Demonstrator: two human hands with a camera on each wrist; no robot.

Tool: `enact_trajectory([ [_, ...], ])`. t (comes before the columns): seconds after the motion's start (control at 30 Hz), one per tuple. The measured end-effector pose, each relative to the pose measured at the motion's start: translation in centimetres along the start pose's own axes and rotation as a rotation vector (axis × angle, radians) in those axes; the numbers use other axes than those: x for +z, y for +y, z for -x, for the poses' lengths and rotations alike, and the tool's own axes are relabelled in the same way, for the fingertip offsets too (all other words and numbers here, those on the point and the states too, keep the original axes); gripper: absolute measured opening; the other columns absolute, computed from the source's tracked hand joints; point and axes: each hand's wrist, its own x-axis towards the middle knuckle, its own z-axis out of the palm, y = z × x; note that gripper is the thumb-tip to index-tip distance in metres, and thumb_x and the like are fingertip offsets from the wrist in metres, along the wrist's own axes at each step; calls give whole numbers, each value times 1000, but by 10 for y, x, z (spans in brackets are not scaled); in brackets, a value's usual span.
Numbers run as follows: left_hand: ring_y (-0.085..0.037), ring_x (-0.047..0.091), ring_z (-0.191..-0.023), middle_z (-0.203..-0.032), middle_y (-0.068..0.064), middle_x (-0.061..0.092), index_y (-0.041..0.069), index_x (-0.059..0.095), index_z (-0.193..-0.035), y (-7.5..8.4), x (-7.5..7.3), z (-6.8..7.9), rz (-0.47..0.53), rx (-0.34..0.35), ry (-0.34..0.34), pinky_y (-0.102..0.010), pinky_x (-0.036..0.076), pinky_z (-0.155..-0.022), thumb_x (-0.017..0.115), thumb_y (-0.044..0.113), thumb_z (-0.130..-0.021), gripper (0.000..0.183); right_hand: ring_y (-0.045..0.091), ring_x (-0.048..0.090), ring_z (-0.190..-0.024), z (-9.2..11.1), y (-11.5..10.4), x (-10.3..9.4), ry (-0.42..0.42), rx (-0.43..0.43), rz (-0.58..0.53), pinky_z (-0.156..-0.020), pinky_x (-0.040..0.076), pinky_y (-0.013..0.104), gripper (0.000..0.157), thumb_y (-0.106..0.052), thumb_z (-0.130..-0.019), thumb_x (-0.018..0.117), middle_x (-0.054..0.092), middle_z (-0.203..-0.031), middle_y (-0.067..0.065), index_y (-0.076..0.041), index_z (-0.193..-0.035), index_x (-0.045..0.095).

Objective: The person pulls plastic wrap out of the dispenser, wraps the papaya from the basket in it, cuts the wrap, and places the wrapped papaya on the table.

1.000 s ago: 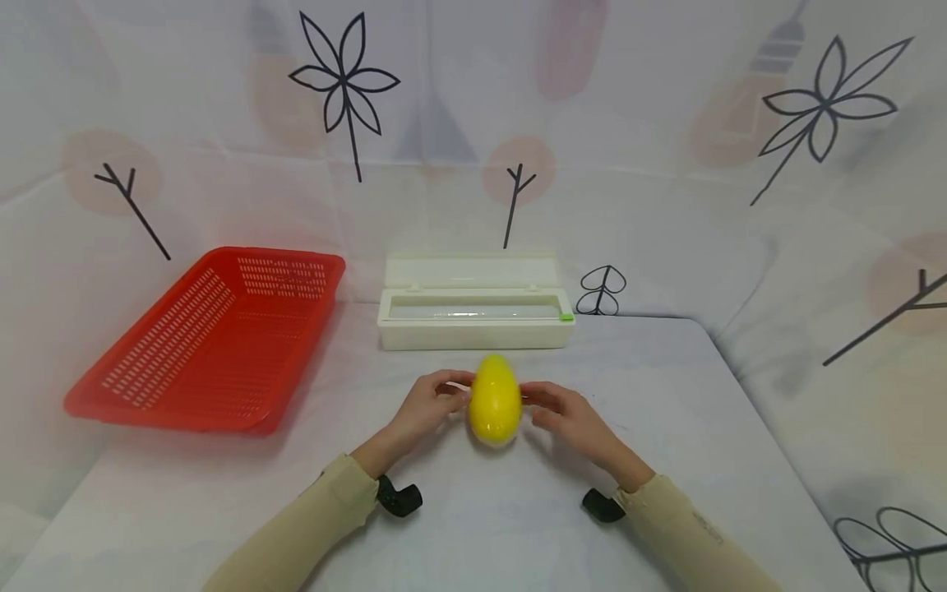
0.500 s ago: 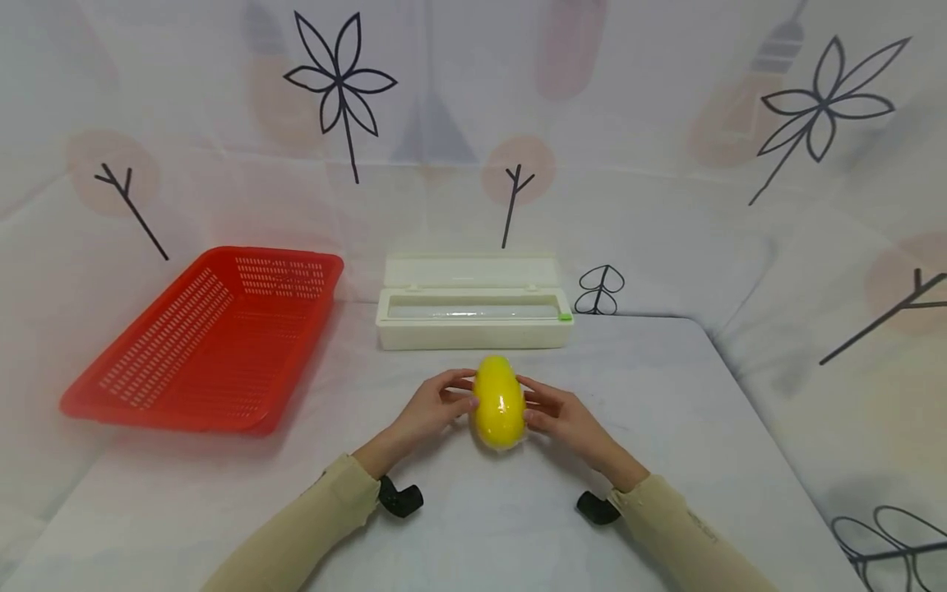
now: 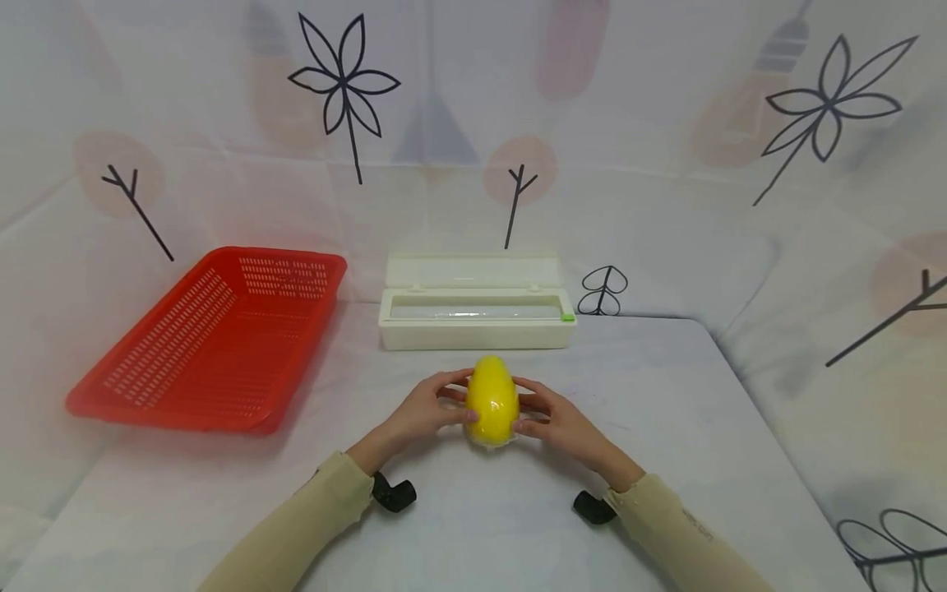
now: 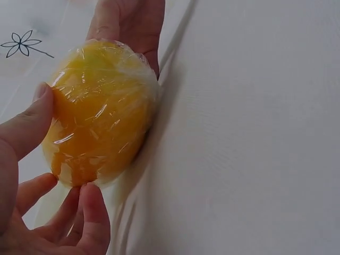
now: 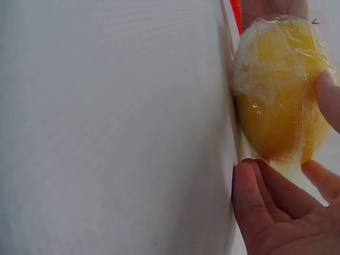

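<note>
A yellow egg-shaped fruit, wrapped in clear cling film, is at the middle of the table in the head view. My left hand holds its left side, the thumb on the near face and the fingers against the side. On the opposite side my right hand holds it with thumb and fingertips. Creased film covers the fruit in the left wrist view, with the left thumb pressed on it. Loose, bunched film shows on the underside of the fruit in the right wrist view.
Behind the hands stands a white cling film dispenser, its lid raised and a film roll inside. A red plastic basket lies to the left. The white-covered table ends against a patterned cloth backdrop.
The right thumb has come from apart onto the fruit, and both hands now hold it more closely. The fruit swung slightly right, then back left, its tilt changing.
</note>
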Motion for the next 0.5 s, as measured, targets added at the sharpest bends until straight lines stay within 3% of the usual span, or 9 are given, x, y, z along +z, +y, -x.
enact_trajectory([
  [0.2,-24,58,-115,-139,-4,54,22,50,-147,-1,-2,1,-47,23,-1,-43,51,-96,82,34,-83,73,33,52,-129,1,0,-1,17,10,12,-105,39,60,74,-36,-89,75,54,-142,12,-24,-152,39],
  [0.5,-22,59,-113,-137,-3,55,19,50,-147,1,-13,6,-115,21,40,-40,54,-91,81,33,-84,71,33,51,-129,7,0,-8,18,-28,27,-105,41,57,73,-30,-93,71,51,-145,15,-13,-154,34],
])
